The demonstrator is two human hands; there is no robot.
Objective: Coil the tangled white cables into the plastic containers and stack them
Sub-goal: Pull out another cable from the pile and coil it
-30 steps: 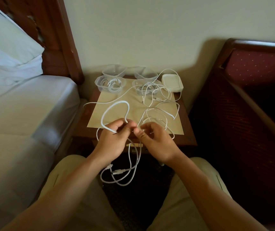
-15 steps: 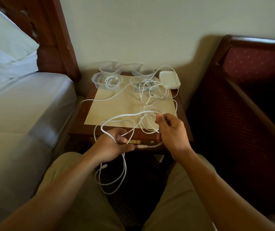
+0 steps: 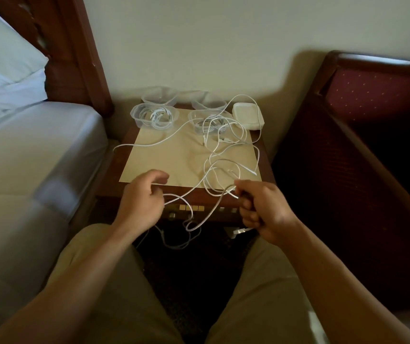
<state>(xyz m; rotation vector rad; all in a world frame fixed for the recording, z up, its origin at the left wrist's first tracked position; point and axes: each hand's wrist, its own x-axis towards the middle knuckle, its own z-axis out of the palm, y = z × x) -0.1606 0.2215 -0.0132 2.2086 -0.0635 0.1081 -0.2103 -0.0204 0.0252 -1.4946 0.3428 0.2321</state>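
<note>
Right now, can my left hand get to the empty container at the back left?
Probably yes: the left hand looks free, but the cable-filled container sits in front of the empty container, so reach over it.

Nightstand point(image 3: 266, 155): dark polished wood, glossy. Mat point(image 3: 164, 165) on top: matt beige, probably paper. Containers point(image 3: 153, 116): clear smooth plastic. Cables point(image 3: 223, 145): white, smooth-sheathed. Bedsheet point(image 3: 37, 145): matt white cloth.
</note>
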